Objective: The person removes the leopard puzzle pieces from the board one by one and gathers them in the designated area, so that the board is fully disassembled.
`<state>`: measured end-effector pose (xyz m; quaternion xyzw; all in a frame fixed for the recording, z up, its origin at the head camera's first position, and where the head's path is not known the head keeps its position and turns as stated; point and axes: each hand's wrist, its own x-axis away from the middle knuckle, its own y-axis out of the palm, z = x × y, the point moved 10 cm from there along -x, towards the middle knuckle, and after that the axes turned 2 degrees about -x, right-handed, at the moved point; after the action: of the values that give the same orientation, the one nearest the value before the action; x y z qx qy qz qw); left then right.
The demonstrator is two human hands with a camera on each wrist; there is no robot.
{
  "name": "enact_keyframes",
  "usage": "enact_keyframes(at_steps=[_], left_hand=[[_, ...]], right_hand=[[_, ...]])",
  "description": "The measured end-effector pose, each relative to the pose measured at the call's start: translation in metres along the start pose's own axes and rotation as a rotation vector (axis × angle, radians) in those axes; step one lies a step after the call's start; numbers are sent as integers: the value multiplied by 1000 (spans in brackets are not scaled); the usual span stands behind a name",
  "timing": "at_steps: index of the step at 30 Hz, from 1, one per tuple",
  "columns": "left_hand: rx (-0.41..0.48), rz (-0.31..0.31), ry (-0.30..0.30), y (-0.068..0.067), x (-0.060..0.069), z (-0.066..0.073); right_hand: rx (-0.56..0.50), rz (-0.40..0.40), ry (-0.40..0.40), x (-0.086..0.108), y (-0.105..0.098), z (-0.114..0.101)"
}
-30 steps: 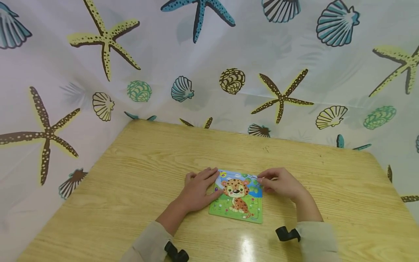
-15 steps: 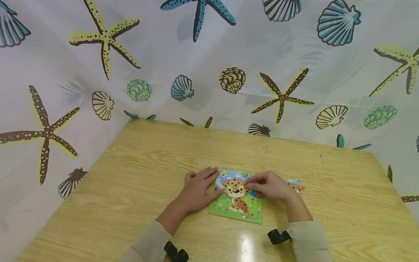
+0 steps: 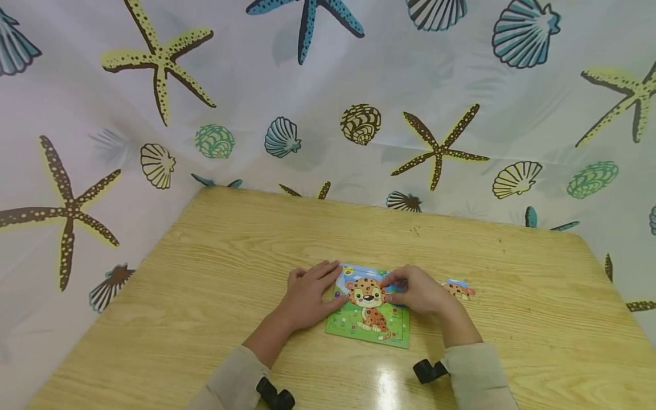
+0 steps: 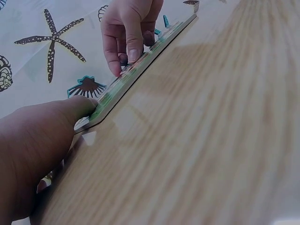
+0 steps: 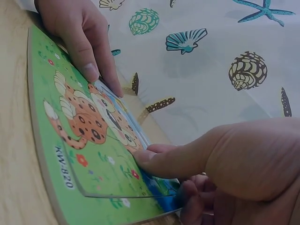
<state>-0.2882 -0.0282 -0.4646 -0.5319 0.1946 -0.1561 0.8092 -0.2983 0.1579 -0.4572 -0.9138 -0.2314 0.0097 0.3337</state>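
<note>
My left hand (image 3: 312, 299) lies along the left side of a square leopard puzzle board (image 3: 359, 330), its fingers extended and its fingertips and thumb on the edge. The right hand (image 3: 422, 293) is over the board's upper right part, thumb and index finger apart beside the leopard's face. In the right wrist view, that hand's thumb (image 5: 159, 159) touches the picture while its other fingers curl by the board's edge. Whether it grips a piece is hidden. A loose puzzle piece (image 3: 458, 289) with leopard spots lies on the table behind the right wrist.
The wooden table (image 3: 246, 245) surrounds the board. A white cloth (image 3: 328, 85) printed with starfish and shells hangs along its back and sides. Black devices (image 3: 429, 371) are attached near both sleeve cuffs.
My right hand has moved left from the board's upper right corner to beside the leopard's face, uncovering the loose piece. The left hand has stayed in place.
</note>
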Motion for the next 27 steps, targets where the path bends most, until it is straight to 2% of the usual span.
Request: enact_keyframes(at_steps=[9, 14, 21, 27], left_hand=[[20, 8, 4, -2, 1, 2], [18, 5, 6, -3, 1, 3], [16, 7, 7, -4, 1, 3], [17, 15, 9, -3, 0, 2]], right_hand=[[92, 68, 30, 4, -7, -1], [118, 134, 72, 6, -18, 0], [46, 147, 79, 12, -32, 5], [-123, 119, 116, 14, -37, 22]])
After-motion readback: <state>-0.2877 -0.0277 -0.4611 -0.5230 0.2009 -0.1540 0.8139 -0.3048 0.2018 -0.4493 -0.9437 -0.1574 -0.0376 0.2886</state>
